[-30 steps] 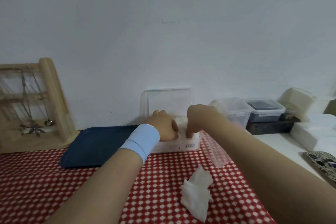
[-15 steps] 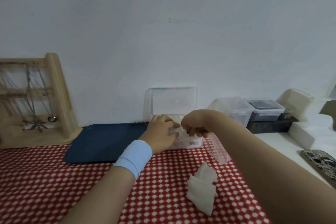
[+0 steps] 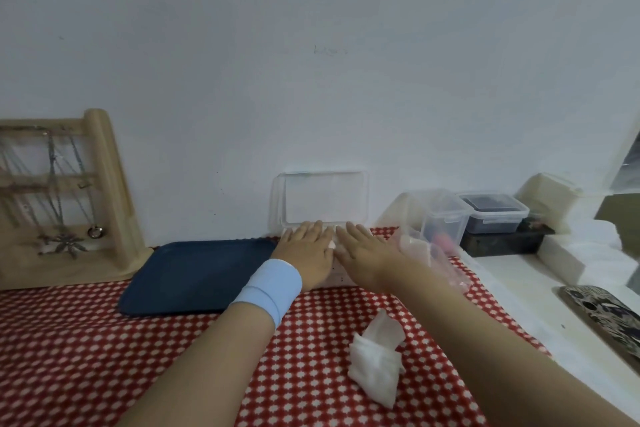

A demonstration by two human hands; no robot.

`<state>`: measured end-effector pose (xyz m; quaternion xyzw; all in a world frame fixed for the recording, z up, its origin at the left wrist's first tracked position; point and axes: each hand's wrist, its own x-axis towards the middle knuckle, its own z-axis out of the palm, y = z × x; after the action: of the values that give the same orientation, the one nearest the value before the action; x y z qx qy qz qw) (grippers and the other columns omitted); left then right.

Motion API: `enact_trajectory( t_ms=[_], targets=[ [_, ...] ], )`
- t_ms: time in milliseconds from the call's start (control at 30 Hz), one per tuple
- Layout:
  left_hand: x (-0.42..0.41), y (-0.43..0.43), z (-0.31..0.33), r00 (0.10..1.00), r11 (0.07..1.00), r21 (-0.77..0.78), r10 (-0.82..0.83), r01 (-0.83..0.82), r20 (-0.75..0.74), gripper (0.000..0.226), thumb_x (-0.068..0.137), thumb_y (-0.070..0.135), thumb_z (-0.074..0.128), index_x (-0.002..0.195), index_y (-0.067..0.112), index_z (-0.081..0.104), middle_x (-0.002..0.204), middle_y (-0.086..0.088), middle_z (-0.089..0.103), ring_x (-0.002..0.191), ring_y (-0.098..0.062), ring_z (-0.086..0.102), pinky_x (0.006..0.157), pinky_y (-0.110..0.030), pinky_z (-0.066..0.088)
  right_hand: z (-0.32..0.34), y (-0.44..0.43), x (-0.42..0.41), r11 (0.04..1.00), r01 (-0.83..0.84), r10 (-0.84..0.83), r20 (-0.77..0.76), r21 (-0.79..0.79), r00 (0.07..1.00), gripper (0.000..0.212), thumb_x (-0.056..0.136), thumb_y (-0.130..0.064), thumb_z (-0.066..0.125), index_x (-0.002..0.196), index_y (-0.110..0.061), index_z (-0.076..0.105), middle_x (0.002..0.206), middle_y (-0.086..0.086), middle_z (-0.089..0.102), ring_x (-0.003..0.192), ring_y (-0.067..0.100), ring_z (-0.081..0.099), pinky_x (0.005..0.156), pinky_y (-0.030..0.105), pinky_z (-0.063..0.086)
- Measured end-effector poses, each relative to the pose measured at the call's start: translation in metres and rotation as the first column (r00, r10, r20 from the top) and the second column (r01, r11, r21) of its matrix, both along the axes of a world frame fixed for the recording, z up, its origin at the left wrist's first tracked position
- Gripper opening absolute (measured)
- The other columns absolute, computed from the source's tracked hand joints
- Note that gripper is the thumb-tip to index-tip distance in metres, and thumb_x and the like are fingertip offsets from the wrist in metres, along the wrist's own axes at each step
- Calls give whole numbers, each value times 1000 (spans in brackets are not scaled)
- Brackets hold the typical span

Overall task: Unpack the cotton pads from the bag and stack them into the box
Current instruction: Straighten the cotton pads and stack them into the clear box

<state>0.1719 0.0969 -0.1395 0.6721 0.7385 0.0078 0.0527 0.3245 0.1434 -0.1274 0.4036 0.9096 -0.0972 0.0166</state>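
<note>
Both hands have flattened out since half a second ago, when they were curled and picking at the box. Now the left hand (image 3: 305,250) and the right hand (image 3: 365,255) lie palm down side by side on top of the clear box (image 3: 335,274), fingers straight and only slightly spread, holding nothing. A sliver of white cotton pads (image 3: 331,233) shows between the two hands, inside the box, and the hands cover the rest of them. The box sits at the back of the red-and-white checked tablecloth (image 3: 104,357), and its lid (image 3: 325,199) stands upright against the wall behind the fingertips. A light blue wristband (image 3: 270,288) wraps the left wrist.

Just right of the right hand lies the crumpled clear bag (image 3: 427,253); I cannot tell what is in it. Nearer to me, a small loose heap of pads (image 3: 375,369) rests on the cloth, well apart from the box. A dark blue tray (image 3: 197,274) lies just left of the box, and a wooden jewellery stand (image 3: 69,201) with necklaces is beyond it. Clear lidded tubs (image 3: 446,218) stand to the right.
</note>
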Motion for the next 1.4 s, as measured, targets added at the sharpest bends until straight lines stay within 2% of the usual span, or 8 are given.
enact_trajectory(
  t_ms=[233, 333, 467, 667, 900, 1067, 1200, 1400],
  targets=[
    [3, -6, 12, 997, 1000, 10, 9, -10, 79, 59, 110, 38, 19, 163, 22, -1, 171, 0, -5, 158, -19, -7, 128, -42, -1, 10, -5, 12, 999, -17, 23, -156, 38, 987, 59, 107, -43, 30, 161, -29, 10, 170, 0, -3, 156, 18, -5, 124, 51, 3],
    [8, -25, 12, 965, 959, 279, -21, -54, 260, 62, 107, 41, 36, 163, 27, 12, 170, 5, 9, 157, -16, 2, 128, -40, 7, 29, -19, 32, 997, -41, 62, -365, 63, 929, 49, 94, -14, 50, 141, -31, 54, 157, 0, 41, 143, 18, 38, 120, 42, 30],
    [24, -59, 5, 937, 882, 465, -96, -76, 337, 49, 98, 27, 57, 146, 30, 45, 150, 8, 40, 142, -12, 28, 121, -33, 26, 56, -40, 57, 933, -176, 50, -371, -313, 927, 37, 87, -3, 55, 102, -29, 76, 105, -15, 75, 99, -1, 66, 100, 26, 50],
    [45, -86, 0, 729, 999, 7, 27, -44, 684, 30, 99, 44, 55, 126, 33, 62, 123, 12, 66, 114, -7, 60, 106, -34, 46, 43, -45, 65, 941, -83, 124, 106, -329, 987, 41, 83, -35, 79, 123, -34, 71, 125, -18, 68, 113, 4, 59, 109, 31, 40],
    [43, -94, -5, 595, 998, -19, 49, -57, 802, 26, 100, 40, 58, 107, 19, 72, 100, -1, 78, 88, -8, 71, 82, -23, 51, 36, -30, 53, 949, -87, 33, -177, -304, 984, 7, 90, -33, 71, 92, -37, 66, 93, -15, 69, 89, 3, 63, 81, 23, 47],
    [26, -91, -17, 311, 974, -25, 96, -224, 946, 21, 102, 23, 57, 107, 8, 71, 89, -3, 79, 78, -14, 74, 70, -24, 56, 28, -27, 37, 927, -103, -58, -408, -362, 911, 13, 94, -28, 69, 102, -20, 74, 90, -9, 74, 83, 8, 69, 71, 19, 50],
    [13, -88, -21, 167, 951, -16, 71, -308, 983, 23, 101, 22, 60, 104, 3, 73, 97, -19, 75, 81, -20, 71, 72, -30, 57, 17, -29, 27, 866, -115, -149, -469, -487, 870, 29, 88, -29, 76, 91, 0, 74, 82, 14, 75, 69, 15, 69, 70, 28, 56],
    [10, -85, -24, 101, 934, 26, 11, -357, 995, 24, 93, 15, 72, 116, 13, 72, 103, -6, 79, 96, -23, 75, 77, -31, 61, 15, -37, 23, 849, -64, -199, -430, -525, 881, 22, 93, -35, 69, 92, -14, 73, 83, -2, 78, 74, 15, 74, 75, 28, 54]
  ],
)
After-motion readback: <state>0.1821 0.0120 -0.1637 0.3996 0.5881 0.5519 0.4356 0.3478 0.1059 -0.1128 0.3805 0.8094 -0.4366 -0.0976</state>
